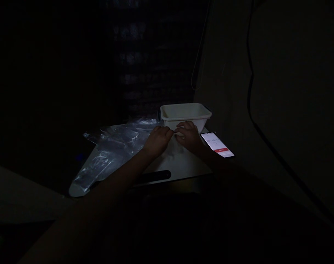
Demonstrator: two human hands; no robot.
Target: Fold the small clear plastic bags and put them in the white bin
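Observation:
Over the small white table (188, 167), my left hand (159, 139) and my right hand (189, 136) meet fingertip to fingertip. Both have their fingers closed in a pinch at about the same spot. Faint, see-through traces show just below them, but the dim light hides what they grip. A heap of clear plastic bags (120, 141) lies to the left of my left hand, spread across the table. Directly behind my hands stands a white plastic tub (183, 119) with dark side handles; its bottom is out of sight.
A lit phone (217, 145) with a timer on its screen lies right of my right hand, by the table edge. A dark slot (156, 176) runs along the table's near edge. A black cable (249, 91) hangs along the wall at right. The surroundings are very dark.

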